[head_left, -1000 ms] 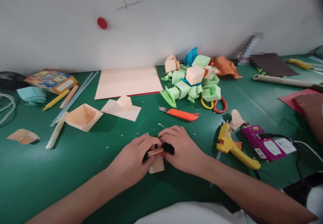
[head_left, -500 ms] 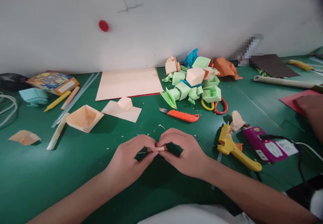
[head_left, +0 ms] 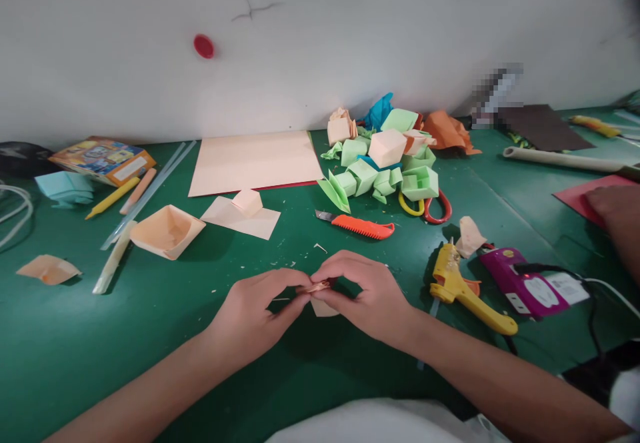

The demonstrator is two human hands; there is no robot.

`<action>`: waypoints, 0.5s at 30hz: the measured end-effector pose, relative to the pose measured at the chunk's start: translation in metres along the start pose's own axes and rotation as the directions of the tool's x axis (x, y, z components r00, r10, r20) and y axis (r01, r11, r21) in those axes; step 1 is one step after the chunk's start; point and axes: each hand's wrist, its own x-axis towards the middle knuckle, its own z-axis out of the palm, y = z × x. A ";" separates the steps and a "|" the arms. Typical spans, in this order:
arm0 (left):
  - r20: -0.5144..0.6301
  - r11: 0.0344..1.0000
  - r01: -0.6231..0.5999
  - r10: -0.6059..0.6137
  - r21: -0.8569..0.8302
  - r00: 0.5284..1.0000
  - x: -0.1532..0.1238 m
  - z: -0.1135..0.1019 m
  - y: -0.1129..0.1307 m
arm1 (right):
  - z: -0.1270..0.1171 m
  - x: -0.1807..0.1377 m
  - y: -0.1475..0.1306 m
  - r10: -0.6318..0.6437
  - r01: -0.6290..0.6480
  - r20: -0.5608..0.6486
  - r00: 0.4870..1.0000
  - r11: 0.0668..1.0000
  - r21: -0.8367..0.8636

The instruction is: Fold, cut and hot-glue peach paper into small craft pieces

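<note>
My left hand (head_left: pixel 255 313) and my right hand (head_left: pixel 367 296) meet at the near middle of the green table (head_left: pixel 150 336). Both pinch one small folded piece of peach paper (head_left: pixel 320 296) between thumb and fingertips, just above the tabletop. A corner of the paper hangs below the fingers; the rest is hidden by them. An orange utility knife (head_left: pixel 357 226) lies just beyond my hands.
A yellow glue gun (head_left: pixel 463 290) and a purple device (head_left: pixel 523 290) with a cord lie to the right. Folded green and peach paper boxes (head_left: pixel 385 163), scissors (head_left: pixel 427 208), a peach sheet (head_left: pixel 253 162) and an open peach box (head_left: pixel 167 231) lie farther back. Another person's hand (head_left: pixel 617 213) rests at the right edge.
The paper was pressed flat on the table a second ago; both hands have lifted it slightly and now pinch it between fingertips, with a corner hanging down.
</note>
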 end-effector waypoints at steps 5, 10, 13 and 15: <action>0.029 0.988 0.103 -0.100 -0.111 0.995 0.001 0.000 0.004 | 0.000 0.000 0.000 -0.046 0.046 -0.015 0.999 0.999 0.013; 0.086 0.934 0.221 -0.204 -0.282 0.975 0.002 0.004 0.005 | 0.000 -0.001 0.000 -0.056 0.057 -0.024 0.998 0.998 0.004; 0.121 0.888 0.280 -0.253 -0.365 0.960 0.001 0.008 0.005 | 0.000 -0.001 0.000 -0.049 0.049 -0.034 0.998 0.999 0.009; 0.139 0.860 0.308 -0.275 -0.408 0.951 0.000 0.010 0.004 | 0.000 0.000 -0.001 -0.051 0.051 -0.031 0.998 0.999 0.015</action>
